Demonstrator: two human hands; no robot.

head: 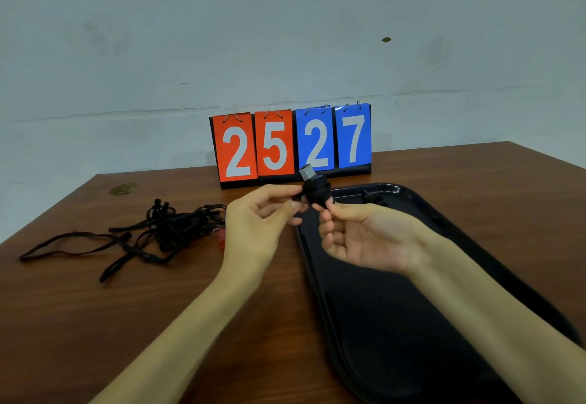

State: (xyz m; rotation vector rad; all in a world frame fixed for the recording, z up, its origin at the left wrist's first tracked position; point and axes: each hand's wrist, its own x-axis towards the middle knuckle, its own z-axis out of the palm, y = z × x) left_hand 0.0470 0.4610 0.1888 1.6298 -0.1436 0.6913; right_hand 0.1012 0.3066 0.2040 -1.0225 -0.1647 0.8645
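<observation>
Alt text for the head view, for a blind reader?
The left hand and right hand pinch a black wound cable with a silver plug above a black plastic tray; tangled black cords lie left on the brown wooden table.

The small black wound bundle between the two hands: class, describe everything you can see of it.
The small black bundle of wound cord looks like matt cable coiled tightly, with a grey metal plug end sticking up, tilted left. It is held in the air about over the far left corner of the black plastic tray, pinched by the left hand from the left and the right hand from below. Finer details are blurred.
</observation>
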